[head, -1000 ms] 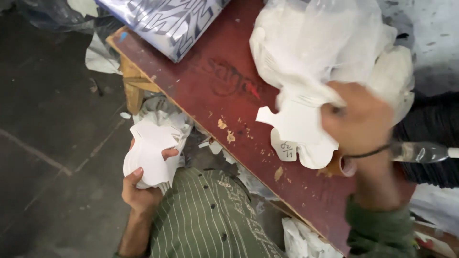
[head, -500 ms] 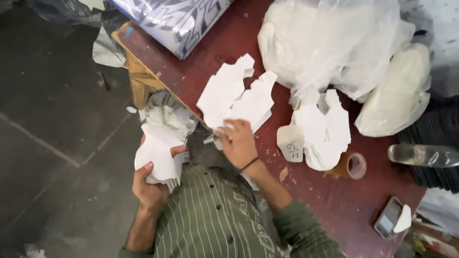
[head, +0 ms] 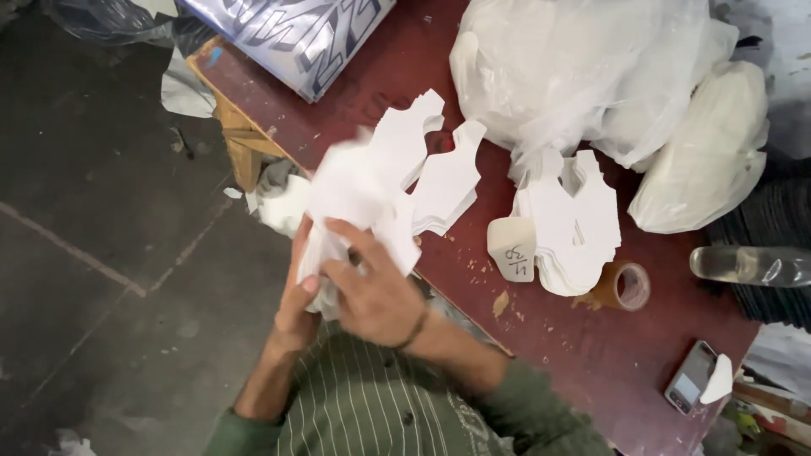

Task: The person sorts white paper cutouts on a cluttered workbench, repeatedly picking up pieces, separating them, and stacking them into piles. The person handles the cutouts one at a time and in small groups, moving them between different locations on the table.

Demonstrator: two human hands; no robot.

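Both hands hold one blurred bundle of white cut-out pieces (head: 355, 190) in front of my chest, at the near edge of a dark red table (head: 541, 338). My left hand (head: 296, 300) grips it from below and the left. My right hand (head: 376, 287) closes over it from the right, fingers curled on the paper. Two more stacks of the same white shapes (head: 443, 173) lie on the table just behind the bundle. A third stack (head: 566, 224) lies further right, with a small marked piece (head: 512, 249) leaning against it.
Large white plastic bags (head: 591, 76) fill the back of the table. A roll of brown tape (head: 625, 285), a clear bottle (head: 748, 264) and a phone (head: 691, 377) lie to the right. A patterned box (head: 296, 38) sits at the far left corner. Dark floor lies left.
My right hand left the stacks on the table and came to the bundle in my left hand. The left hand rose with the bundle toward the table edge.
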